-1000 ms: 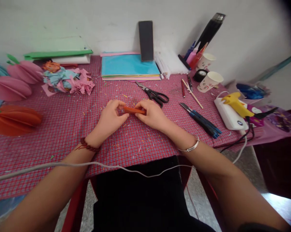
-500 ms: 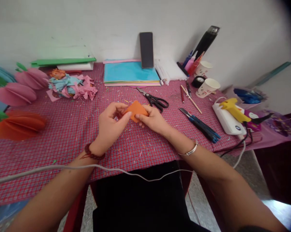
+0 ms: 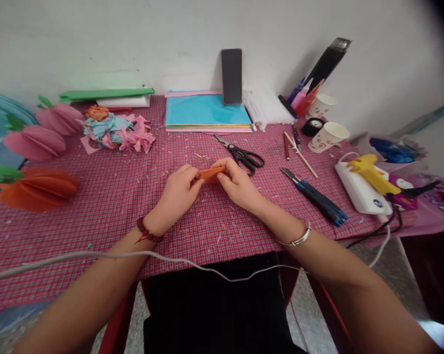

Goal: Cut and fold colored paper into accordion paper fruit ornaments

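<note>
A small piece of folded orange paper (image 3: 212, 175) is held between my two hands over the middle of the table. My left hand (image 3: 181, 194) pinches its left end between thumb and fingers. At the other end, my right hand (image 3: 238, 187) grips it with the thumb in front and the fingers behind. The paper shows a straight fold along its top; its far side is hidden. Just beyond my right hand lie black-handled scissors (image 3: 242, 155), blades pointing to the back left. A blue and black utility knife (image 3: 313, 196) rests farther right.
Paper pumpkins in pink (image 3: 35, 142) and orange (image 3: 39, 189) stand at left, near crumpled paper scraps (image 3: 118, 132). Coloured sheets (image 3: 195, 110) and a phone (image 3: 231, 76) are at the back. A yellow glue gun (image 3: 374, 174) sits right. A white cable (image 3: 170, 258) crosses over my forearms.
The orange paper has gone from a diamond facing me to a narrow folded strip. Both hands have shifted slightly right in view, and my left fingers have closed on the paper's end.
</note>
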{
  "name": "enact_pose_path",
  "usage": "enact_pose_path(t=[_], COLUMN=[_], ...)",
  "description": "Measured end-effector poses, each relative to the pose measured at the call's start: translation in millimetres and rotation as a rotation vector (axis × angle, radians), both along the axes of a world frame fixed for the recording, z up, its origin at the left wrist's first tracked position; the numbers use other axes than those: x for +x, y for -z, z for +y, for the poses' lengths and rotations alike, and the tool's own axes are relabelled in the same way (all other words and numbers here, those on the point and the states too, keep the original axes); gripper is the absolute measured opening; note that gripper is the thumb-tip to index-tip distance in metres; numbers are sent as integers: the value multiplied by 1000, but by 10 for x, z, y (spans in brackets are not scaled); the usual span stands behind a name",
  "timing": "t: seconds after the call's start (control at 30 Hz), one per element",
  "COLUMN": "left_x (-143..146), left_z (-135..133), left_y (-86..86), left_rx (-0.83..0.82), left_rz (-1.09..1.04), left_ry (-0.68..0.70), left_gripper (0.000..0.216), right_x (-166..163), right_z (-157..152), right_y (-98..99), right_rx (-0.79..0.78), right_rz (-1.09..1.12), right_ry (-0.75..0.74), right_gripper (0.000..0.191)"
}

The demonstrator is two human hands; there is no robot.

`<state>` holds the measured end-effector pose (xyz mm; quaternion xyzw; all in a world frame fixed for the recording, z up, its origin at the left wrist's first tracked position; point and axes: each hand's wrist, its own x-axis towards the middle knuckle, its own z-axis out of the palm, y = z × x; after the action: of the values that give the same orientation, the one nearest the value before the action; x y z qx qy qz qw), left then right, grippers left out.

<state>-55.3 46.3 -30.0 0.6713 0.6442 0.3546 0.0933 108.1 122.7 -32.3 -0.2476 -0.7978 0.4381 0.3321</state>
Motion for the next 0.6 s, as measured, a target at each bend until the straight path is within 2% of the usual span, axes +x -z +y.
enact_pose_path(t=[0.17, 0.43, 0.53, 0.6], left_x=[9, 55, 49, 58], left_z=[34, 11, -25, -50], left_y=[76, 81, 29, -26], left_rx=[-19, -30, -59, -138], left_rz=[15, -30, -122, -266], left_ry=[-37, -83, -58, -17], left_gripper=[19, 16, 17, 16], right_x=[-53, -103, -74, -47], right_z=[1, -6, -5, -16], right_y=[75, 124, 66, 20], right_rx=[18, 80, 83, 66], right_rz=[-51, -115, -125, -125], right_ry=[36, 61, 65, 53], right_gripper=[12, 8, 8, 12])
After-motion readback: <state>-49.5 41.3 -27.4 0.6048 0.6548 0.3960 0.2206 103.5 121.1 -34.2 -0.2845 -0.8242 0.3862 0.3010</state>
